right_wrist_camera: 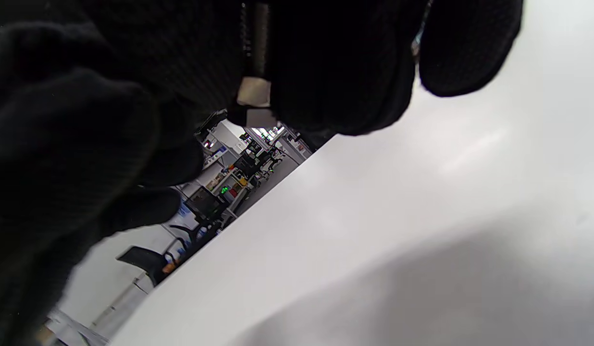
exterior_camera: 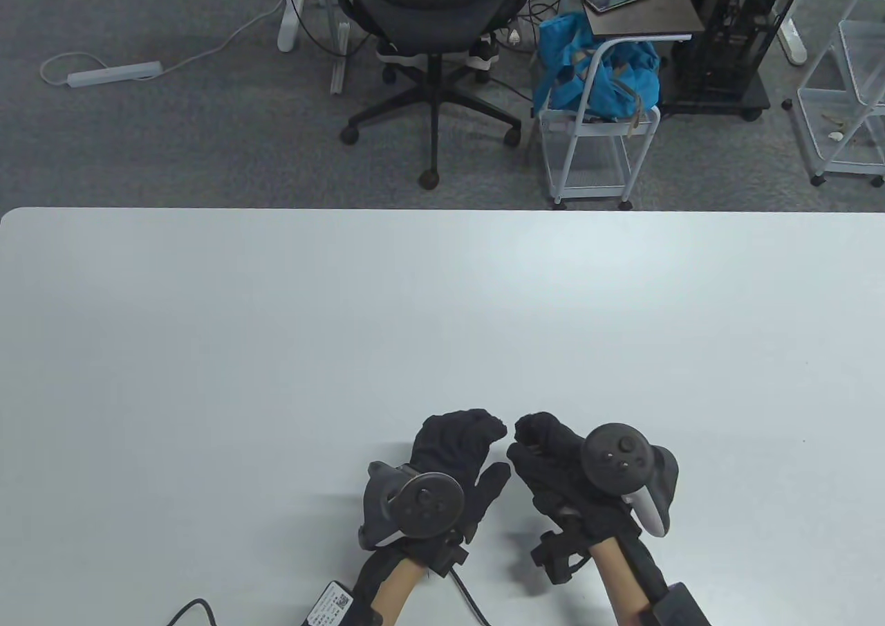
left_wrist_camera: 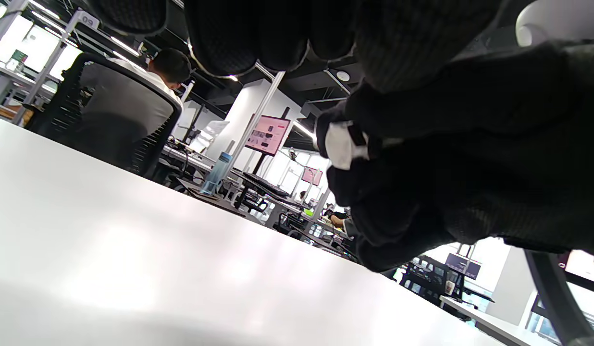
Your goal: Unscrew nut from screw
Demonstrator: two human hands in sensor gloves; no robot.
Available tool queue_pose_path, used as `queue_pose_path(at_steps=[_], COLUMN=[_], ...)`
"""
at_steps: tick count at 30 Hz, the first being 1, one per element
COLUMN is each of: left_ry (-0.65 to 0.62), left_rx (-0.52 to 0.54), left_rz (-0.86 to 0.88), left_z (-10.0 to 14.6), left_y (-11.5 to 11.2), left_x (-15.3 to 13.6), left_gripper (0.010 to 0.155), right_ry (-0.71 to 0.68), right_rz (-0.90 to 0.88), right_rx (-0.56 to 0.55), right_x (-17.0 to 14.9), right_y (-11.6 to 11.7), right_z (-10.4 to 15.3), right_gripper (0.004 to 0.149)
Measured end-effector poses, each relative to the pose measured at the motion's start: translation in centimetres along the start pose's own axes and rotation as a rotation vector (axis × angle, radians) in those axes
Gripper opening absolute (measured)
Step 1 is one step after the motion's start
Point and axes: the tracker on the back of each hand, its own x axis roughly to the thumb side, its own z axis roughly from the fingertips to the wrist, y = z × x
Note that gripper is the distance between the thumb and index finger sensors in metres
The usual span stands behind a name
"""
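Fingertips (exterior_camera: 499, 427) of my left hand (exterior_camera: 453, 456) nearly meet those of my right hand (exterior_camera: 553, 456) near the middle of the table's (exterior_camera: 276, 321) near edge, both hands curled in tight. In the right wrist view I see the screw (right_wrist_camera: 258, 38), a dark threaded shaft, running between gloved fingers, with the pale nut (right_wrist_camera: 253, 91) at its lower end; both are pinched between the two hands, held above the table. I cannot tell for certain which hand has which part. The left wrist view shows a white piece (left_wrist_camera: 342, 144) pinched in the opposite glove. As I judge it, to do this well I should hold the shaft dead still, roll the nut in short turns, and keep it over the table in case it drops.
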Motion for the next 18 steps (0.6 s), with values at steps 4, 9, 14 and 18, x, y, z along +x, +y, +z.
queue_pose_path(at_steps=[4, 9, 14, 18], left_ry=[-0.012, -0.007, -0.002, 0.011], left_rx=[-0.019, -0.022, 0.042, 0.117], left_rz=[0.041, 0.081, 0.152, 0.231], left_z=[0.0, 0.0, 0.1, 0.3], left_y=[-0.7, -1.2, -1.2, -0.7], left_x=[0.2, 0.3, 0.1, -0.1], left_gripper=[0.067, 0.065, 0.059, 0.054], right_ry=[0.038, 0.057, 0.032, 0.031], right_rz=[-0.227, -0.437, -0.462, -0.525], right_rx=[0.022, 0.101, 0.087, 0.072], right_x=[-1.5, -2.5, -2.3, -2.3], right_y=[0.3, 0.7, 0.6, 0.7], right_z=[0.4, 0.5, 1.0, 1.1], right_gripper=[0.051, 0.051, 0.051, 0.052])
